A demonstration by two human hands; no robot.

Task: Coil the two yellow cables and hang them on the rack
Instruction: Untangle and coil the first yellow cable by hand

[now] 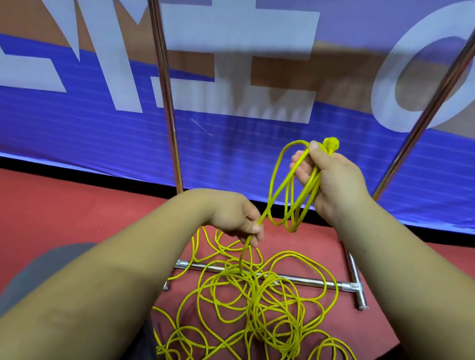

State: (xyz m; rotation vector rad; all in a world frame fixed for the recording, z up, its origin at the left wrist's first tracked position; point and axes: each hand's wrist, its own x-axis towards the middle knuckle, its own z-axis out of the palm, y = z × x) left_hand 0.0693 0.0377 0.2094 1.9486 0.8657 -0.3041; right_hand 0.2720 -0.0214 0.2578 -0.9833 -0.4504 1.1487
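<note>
Right grip (333,178) holds the coil (308,190) high; left grip (236,219) below pinches the cable (244,253) running down to the tangle (261,303).

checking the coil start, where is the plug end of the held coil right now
In the head view the plug end pokes out above the thumb of the right hand, right of centre, closer to the rack's right upright pole.
</note>
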